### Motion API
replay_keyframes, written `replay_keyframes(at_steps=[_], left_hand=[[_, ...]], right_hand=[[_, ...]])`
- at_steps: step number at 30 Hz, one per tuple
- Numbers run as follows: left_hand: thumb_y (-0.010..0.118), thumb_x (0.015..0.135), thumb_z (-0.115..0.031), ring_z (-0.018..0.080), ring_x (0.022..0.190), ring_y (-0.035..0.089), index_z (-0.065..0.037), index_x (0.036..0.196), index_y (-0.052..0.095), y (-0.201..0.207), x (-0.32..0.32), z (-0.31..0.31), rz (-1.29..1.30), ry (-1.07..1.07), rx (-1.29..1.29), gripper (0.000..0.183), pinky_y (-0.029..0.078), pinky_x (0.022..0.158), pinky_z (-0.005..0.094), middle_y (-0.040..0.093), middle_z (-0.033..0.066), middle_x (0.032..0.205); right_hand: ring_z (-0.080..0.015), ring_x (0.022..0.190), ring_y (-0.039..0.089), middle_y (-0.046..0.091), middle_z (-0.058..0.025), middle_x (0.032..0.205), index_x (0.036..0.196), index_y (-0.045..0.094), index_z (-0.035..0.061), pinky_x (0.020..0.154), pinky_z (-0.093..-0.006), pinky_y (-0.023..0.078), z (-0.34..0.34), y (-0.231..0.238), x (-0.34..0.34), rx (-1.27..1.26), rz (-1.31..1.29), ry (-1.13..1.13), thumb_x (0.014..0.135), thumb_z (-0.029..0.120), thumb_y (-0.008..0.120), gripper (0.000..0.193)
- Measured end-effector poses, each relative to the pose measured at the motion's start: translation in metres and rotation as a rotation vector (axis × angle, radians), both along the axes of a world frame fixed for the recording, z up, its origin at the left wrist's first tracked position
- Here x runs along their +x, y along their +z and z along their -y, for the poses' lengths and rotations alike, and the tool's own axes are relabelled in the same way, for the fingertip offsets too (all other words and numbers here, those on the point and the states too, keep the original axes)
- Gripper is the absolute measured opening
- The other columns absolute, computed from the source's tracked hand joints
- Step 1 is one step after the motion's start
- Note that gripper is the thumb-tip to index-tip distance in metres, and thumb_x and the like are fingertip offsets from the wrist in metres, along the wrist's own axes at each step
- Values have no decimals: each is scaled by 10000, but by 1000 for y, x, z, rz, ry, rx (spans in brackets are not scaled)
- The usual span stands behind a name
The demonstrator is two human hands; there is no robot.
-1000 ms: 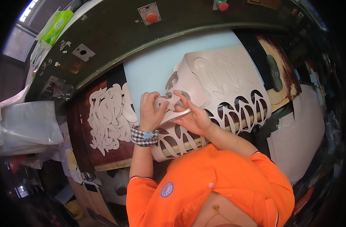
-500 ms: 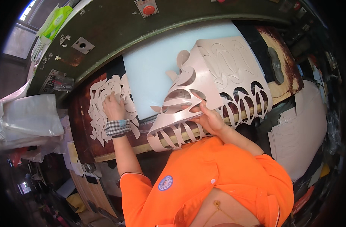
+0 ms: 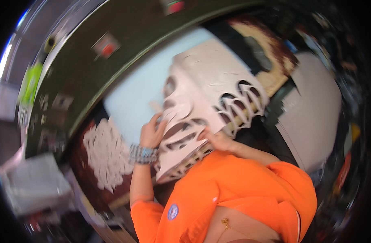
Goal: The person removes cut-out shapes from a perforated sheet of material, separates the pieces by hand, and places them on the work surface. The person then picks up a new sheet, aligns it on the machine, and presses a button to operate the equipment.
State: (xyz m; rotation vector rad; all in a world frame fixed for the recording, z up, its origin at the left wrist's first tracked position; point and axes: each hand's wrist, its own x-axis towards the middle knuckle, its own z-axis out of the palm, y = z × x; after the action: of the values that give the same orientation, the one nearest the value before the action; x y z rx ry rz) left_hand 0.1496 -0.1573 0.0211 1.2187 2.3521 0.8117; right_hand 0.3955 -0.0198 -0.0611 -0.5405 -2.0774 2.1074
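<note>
A pale beige sheet [image 3: 209, 69], likely leather or a leather-like material, drapes over a light blue cutting board [image 3: 132, 91] and folds over the bench's near edge. Rows of leaf-shaped holes run through its near part, and curved cut lines mark its far part. My right hand [image 3: 218, 141] grips this sheet near a cut-out, thumb uppermost. Beside the sheet's left edge, my left hand [image 3: 151, 133] has its thumb and forefinger apart; motion blurs the contact there. Left of it lies a heap of cut beige pieces [image 3: 106, 152] on the dark red bench.
A dark green machine beam [image 3: 84, 73] with a red button [image 3: 108, 49] spans the far side. A dark curved tool [image 3: 259, 52] rests at the bench's right end. More beige sheets [image 3: 311, 117] hang at right. Clear plastic bags [image 3: 35, 184] sit at left.
My left hand has left the heap of cut pieces and moved right to the sheet's edge. My right hand still holds the sheet. The whole view has turned, and the sheet's near part lies flatter.
</note>
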Motion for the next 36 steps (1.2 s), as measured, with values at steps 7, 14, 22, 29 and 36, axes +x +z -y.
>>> replay_keyframes(at_steps=[7, 14, 22, 29, 36], left_hand=[[653, 877, -170, 178, 690, 581, 101, 1008, 635, 27, 5, -16, -44, -167, -59, 302, 489, 656, 366, 676, 216, 793], [649, 891, -129, 169, 589, 594, 72, 986, 658, 35, -59, 13, -27, -33, -101, 223, 493, 557, 302, 677, 157, 785], [703, 846, -277, 356, 991, 598, 24, 1115, 624, 44, -101, 80, -977, -128, -653, 411, 477, 887, 475, 607, 240, 1114], [724, 810, -233, 369, 1191, 551, 39, 1369, 458, 28, -3, -27, -75, -35, 177, 676, 422, 1017, 386, 563, 241, 1294], [716, 841, -220, 378, 1057, 624, 49, 1413, 364, 19, 31, -55, 2, 60, 272, 723, 505, 880, 383, 602, 269, 1182]], right_hand=[[-387, 913, 647, 666, -239, 1009, 1047, 673, 77, 807, -442, 522, 17, -18, -37, 180, -328, -254, 905, 262, 458, 317], [-363, 910, 647, 671, -222, 963, 1037, 624, 49, 814, -442, 495, 16, -5, -27, -10, -103, -88, 871, 240, 474, 294], [-348, 910, 640, 660, -191, 994, 1049, 610, 77, 820, -432, 503, 15, -6, -30, 177, -231, -158, 862, 251, 532, 267], [-276, 889, 627, 653, -142, 988, 1079, 630, 58, 811, -377, 506, 4, 5, -15, 6, -167, 15, 963, 248, 512, 252], [-260, 1066, 627, 593, -183, 1208, 1391, 369, -44, 885, -355, 537, -63, 61, -1, -673, -364, -49, 900, 173, 641, 602]])
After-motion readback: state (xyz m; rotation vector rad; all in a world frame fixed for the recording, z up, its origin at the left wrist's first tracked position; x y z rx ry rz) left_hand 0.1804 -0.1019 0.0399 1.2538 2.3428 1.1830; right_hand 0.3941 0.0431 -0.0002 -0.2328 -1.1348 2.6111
